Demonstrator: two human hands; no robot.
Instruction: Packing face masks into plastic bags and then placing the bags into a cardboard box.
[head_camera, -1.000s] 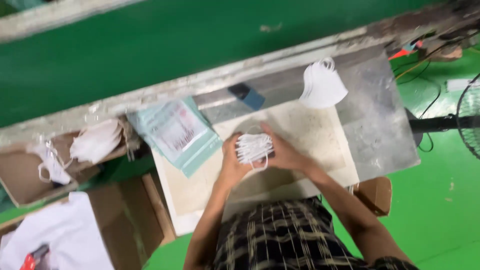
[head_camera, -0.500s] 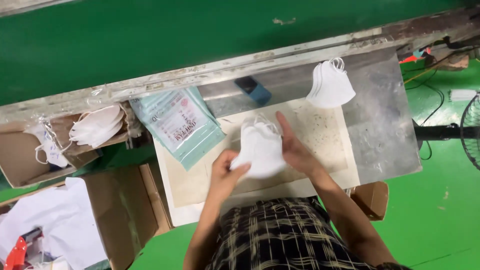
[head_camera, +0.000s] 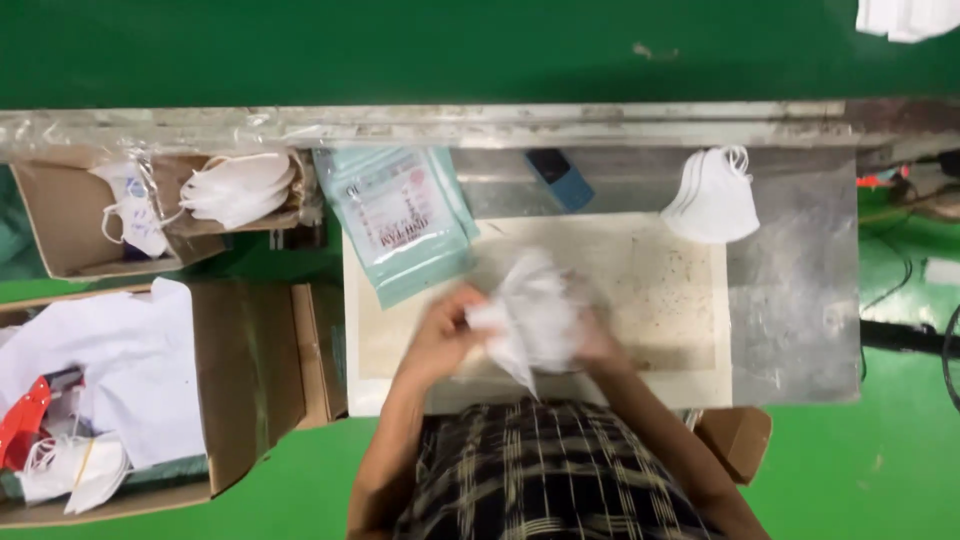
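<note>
Both your left hand and right hand pinch the stack of white folded fabric masks; loosened fingers could let masks fan out and slide from between them

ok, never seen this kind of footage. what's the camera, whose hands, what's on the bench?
No machine here: the one view comes from a camera on a person's head, looking down at their own bare hands. The left hand and right hand together hold a bundle of white masks, blurred by motion, over a pale board. On the metal bench lie a teal pouch and another stack of masks. Cardboard boxes at the left hold more masks.
</note>
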